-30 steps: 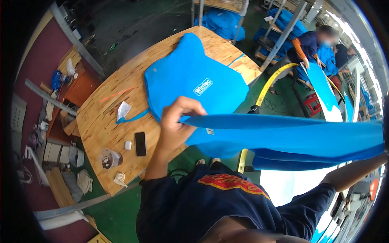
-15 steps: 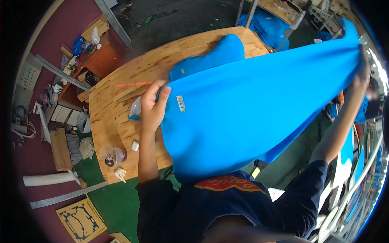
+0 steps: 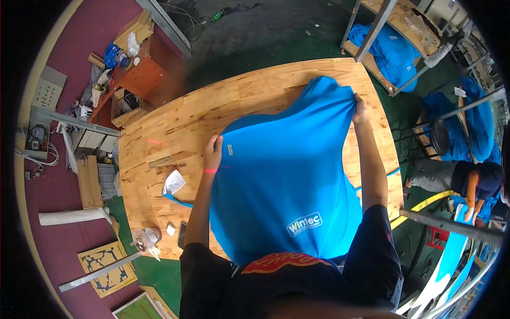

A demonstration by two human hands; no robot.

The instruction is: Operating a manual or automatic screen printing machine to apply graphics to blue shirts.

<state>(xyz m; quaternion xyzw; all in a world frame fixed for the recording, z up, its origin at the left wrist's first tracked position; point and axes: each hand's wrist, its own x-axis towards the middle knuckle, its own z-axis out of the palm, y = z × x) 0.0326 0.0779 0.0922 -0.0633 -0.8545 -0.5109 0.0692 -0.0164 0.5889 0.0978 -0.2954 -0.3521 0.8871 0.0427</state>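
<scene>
A bright blue garment lies spread on the wooden table, its near end hanging over the front edge against my body. A small white printed mark shows near its lower part. My left hand grips the garment's left corner beside a small white label. My right hand holds the far right corner near the table's back edge. Another blue piece pokes out from under the far end.
On the table's left front lie a white paper slip, a tape roll, a dark phone and a small white block. Racks with blue fabric stand behind. A person crouches at right.
The garment was held up in the air stretched between my hands; now it is laid flat over the table, both hands having come down onto its far corners.
</scene>
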